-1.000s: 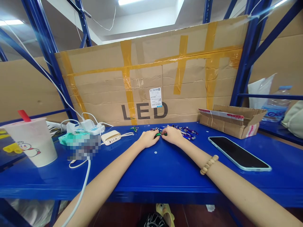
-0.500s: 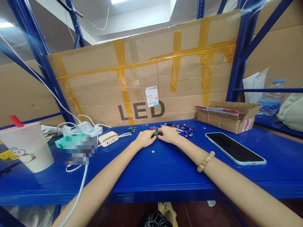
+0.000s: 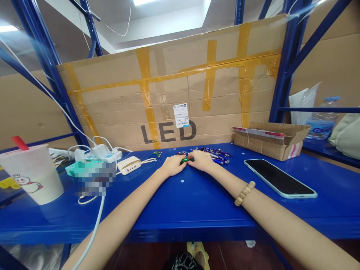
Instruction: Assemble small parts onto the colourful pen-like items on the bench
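- A small green cylindrical part (image 3: 187, 160) sat between the person's two hands, near the far edge of the blue steel shelf (image 3: 180, 221), with one end showing silver (the fingers hid most of its shape)
- The left hand (image 3: 173, 165) and the right hand (image 3: 201, 160) were together, their fingertips closed on the part from either side, with the wrists resting low over the shelf
- A beaded wooden bracelet (image 3: 244, 193) circled the right wrist
- Just behind the hands lay a loose heap of small blue, purple and silver metal pieces (image 3: 216, 155), touching the right hand's fingers, and a smaller cluster of pieces (image 3: 157, 153) lay further left, apart from the left hand
- To the right stood an open cardboard tray (image 3: 272, 140), and in front of it lay a black smartphone (image 3: 280, 178) in a pale blue case
- To the left were a cream power bank (image 3: 128, 164) with its white cable, a white power strip (image 3: 102, 153) with plugs in it, a blurred-out patch (image 3: 94, 178) and a plastic drink cup (image 3: 33, 174) with a red straw
- Behind everything, a taped cardboard sheet (image 3: 168, 90) printed with "LED" leaned upright against the blue shelf rack (image 3: 50, 71)
- A plastic water bottle (image 3: 322, 122) stood beyond the rack on the right
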`<move>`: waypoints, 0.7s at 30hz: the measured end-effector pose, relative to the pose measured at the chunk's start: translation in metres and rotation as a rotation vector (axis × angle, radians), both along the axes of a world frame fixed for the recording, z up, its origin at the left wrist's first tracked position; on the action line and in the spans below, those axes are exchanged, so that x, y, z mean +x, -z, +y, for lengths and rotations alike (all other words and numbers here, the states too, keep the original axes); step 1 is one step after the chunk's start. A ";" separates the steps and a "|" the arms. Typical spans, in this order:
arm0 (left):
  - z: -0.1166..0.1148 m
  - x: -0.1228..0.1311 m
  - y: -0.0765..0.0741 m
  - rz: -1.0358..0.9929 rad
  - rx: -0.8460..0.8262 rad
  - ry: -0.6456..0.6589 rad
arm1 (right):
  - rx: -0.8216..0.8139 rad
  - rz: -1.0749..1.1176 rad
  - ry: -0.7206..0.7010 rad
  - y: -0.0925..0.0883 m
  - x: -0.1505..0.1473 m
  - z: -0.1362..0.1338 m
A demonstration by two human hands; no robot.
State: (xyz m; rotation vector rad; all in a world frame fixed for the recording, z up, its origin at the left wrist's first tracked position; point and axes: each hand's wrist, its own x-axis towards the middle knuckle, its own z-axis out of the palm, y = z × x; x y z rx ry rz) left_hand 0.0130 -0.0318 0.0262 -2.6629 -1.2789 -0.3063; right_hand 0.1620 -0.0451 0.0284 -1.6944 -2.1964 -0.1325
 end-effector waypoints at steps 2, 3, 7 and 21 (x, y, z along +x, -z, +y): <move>-0.001 0.000 -0.001 0.007 -0.005 -0.007 | -0.004 0.000 0.003 0.000 0.000 0.000; -0.002 0.001 -0.001 0.010 -0.008 -0.010 | -0.005 -0.001 0.004 0.000 0.000 0.000; -0.003 0.000 -0.002 0.005 -0.009 -0.005 | -0.004 -0.002 -0.001 -0.001 0.000 0.000; -0.003 0.000 -0.002 0.003 -0.012 0.001 | -0.030 -0.004 0.000 -0.001 0.000 0.000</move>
